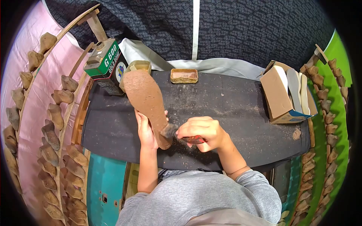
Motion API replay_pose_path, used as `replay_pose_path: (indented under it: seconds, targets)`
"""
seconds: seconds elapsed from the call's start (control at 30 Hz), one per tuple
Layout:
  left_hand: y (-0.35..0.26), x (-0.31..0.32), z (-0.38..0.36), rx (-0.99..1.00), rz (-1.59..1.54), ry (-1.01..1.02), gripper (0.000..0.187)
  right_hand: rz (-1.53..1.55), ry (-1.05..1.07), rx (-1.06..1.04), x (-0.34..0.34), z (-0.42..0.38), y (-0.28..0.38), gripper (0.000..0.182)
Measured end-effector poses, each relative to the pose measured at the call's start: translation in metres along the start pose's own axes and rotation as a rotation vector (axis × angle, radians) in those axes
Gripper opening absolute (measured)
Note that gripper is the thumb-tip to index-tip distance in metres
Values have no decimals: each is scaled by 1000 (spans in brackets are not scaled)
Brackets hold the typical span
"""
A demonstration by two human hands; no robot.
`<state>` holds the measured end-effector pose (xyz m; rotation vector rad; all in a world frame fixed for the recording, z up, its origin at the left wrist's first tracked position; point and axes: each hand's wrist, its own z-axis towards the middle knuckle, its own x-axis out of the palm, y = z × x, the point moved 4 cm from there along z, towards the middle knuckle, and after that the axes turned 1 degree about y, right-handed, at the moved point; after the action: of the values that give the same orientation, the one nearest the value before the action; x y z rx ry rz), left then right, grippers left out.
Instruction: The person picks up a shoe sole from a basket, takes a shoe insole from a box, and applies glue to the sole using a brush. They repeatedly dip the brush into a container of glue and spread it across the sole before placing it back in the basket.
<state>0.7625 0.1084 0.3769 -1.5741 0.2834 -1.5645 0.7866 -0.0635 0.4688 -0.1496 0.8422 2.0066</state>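
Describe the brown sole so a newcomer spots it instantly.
Start at the black-covered table in the middle. Over its left half, the left hand holds the brown sole, wide end toward the green can. Its broad, flat face distinguishes it from the smaller red-handled tool in the right hand.

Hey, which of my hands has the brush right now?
Your right hand, which grips the brush; your left hand holds the upright brown sole instead.
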Motion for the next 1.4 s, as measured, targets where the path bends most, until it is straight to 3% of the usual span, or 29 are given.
replay_pose_path:
  seconds: [0.07, 0.3, 0.37, 0.53, 0.57, 0.83, 0.97, 1.13, 1.23, 1.4]
  targets:
    - [2, 6, -3, -34, -30, -100, 44, -55, -47, -39, -4, 5, 0, 32]
    - [6, 9, -8, -78, -44, 74, 43, -371, -346, -124, -13, 8, -3, 28]
    - [5, 9, -6, -62, -30, 98, 43, -333, -328, -107, -7, 5, -5, 28]
    - [1, 0, 3, -1, -166, -114, 44, -179, -295, 11, 8, -8, -9, 31]
    - [-2, 0, 1, 1, -23, -35, 45, -178, -295, 11, 9, -10, -8, 31]
    - [-5, -11, 6, 21, 16, -57, 46, -4, -204, 141, 15, -26, -13, 29]
    - [-6, -15, 9, 36, -40, -69, 38, -6, -206, 147, 14, -29, -15, 28]
    - [-7, -18, 12, 43, -97, -88, 37, 29, -64, 142, 9, -27, -16, 34]
    - [-5, -18, 12, 59, -133, -103, 37, 56, -219, 128, 7, -23, -15, 34]
    - [-2, -25, 15, 69, -139, -94, 38, -55, -193, 39, 15, -19, -14, 32]
